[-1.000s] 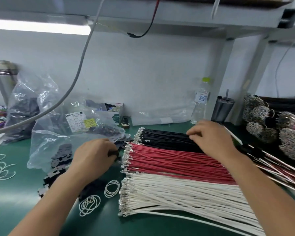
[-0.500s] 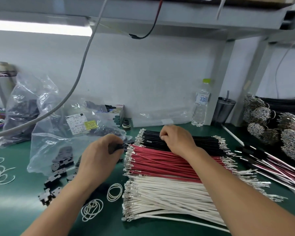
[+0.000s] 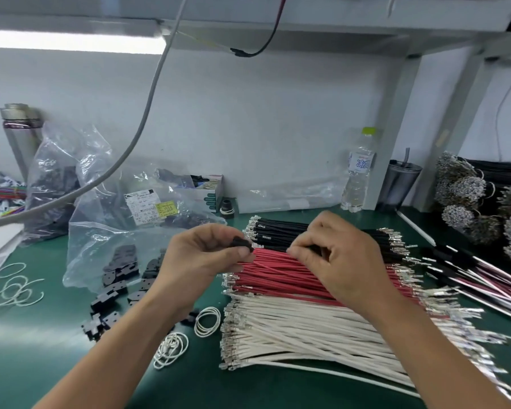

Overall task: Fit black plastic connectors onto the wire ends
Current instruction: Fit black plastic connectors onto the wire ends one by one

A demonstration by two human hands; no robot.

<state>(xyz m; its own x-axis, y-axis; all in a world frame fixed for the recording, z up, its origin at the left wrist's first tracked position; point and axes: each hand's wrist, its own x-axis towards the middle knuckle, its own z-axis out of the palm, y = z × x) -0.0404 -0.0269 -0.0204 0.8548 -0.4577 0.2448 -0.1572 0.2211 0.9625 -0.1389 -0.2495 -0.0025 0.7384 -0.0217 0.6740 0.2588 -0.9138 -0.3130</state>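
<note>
Green matting point(image 3: 263, 388) covers the workbench, and on its near part lie a few white rubber bands point(image 3: 171, 348), loose, to the left of the wire bundles. Nearest among the bundles are the white wires point(image 3: 307, 335), then the red wires point(image 3: 278, 273) behind them, then the black wires point(image 3: 281, 231) farthest, all with metal terminals on their ends. Left of the bands, black plastic connectors point(image 3: 118, 276) are spread on the mat, some under the edge of a clear plastic bag point(image 3: 101, 240).

Above the red wires both hands are raised close to each other. The left hand point(image 3: 198, 258) pinches one black connector point(image 3: 242, 242) between thumb and fingertips. The right hand point(image 3: 337, 255) is closed narrowly on a single black wire point(image 3: 314, 248); its end points to the left toward the connector, and whether the two touch cannot be told.

Farther back, a labelled bag point(image 3: 148, 202) and a small box point(image 3: 210, 193) stand near the wall. A water bottle point(image 3: 359, 172) stands to the far right, with a dark cup point(image 3: 398, 187) beside it. At the far left stands a metal flask point(image 3: 18, 134).
</note>
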